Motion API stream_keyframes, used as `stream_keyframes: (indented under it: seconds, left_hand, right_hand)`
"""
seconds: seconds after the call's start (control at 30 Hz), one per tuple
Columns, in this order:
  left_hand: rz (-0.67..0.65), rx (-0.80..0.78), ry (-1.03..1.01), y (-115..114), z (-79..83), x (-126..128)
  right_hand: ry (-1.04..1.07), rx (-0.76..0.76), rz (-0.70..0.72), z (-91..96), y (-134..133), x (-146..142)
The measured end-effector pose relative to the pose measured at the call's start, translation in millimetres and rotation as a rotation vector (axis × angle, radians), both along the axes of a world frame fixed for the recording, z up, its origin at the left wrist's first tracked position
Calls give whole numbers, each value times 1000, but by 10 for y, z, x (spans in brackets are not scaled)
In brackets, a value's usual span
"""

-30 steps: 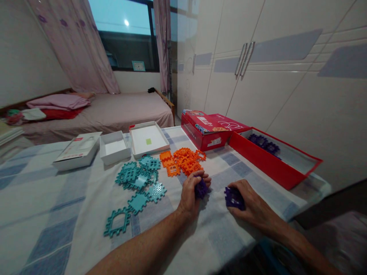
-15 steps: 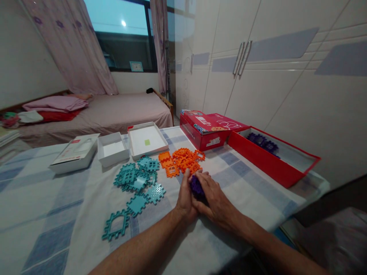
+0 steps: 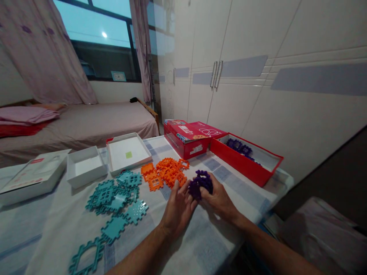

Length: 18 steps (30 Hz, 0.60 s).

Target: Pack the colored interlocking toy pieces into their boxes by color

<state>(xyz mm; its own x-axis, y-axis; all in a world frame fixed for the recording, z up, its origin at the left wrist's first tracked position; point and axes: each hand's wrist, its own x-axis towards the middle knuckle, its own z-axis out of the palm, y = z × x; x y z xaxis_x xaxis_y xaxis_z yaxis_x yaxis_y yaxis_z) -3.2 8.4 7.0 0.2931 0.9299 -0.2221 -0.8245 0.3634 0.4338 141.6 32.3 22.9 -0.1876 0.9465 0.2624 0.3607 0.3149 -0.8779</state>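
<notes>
Purple interlocking tiles [image 3: 196, 188]: held above checked tablecloth [image 3: 246, 191], clasped by right hand [image 3: 216, 196] | left hand [image 3: 179, 206]: spread open alongside — contact unclear | judged light, stiff — best pinched by flat faces

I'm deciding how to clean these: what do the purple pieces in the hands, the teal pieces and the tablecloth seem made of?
Teal pieces: probably hard plastic, glossy; flat faces catch bright reflections.
Purple pieces: likely plastic too, given similar knobbly edges; too dark to judge the finish.
Tablecloth: seemingly woven fabric, matte, showing no glare; fibre unclear.
</notes>
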Motion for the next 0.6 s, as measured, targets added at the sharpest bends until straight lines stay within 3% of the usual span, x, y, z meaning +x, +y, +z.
stream_keyframes:
  seconds: [0.13, 0.27, 0.4, 0.47, 0.53, 0.6]
  left_hand:
    - [-13, -36, 44, 25, -73, 15]
    - [-14, 109, 274, -29, -109, 53]
    - [37, 504, 729, -194, 5, 55]
    - [6, 728, 849, -269, 71, 59]
    - [-147, 1024, 952, -318, 97, 79]
    - [-389, 1348, 1126, -338, 77, 109]
  right_hand:
    - [465, -204, -122, 213, 270, 342]
    - [647, -92, -330, 213, 625, 525]
    - [623, -63, -475, -17, 901, 471]
    - [523, -6, -516, -41, 993, 470]
    - [448, 156, -600, 33, 1058, 516]
    - [407, 305, -662, 164, 1089, 592]
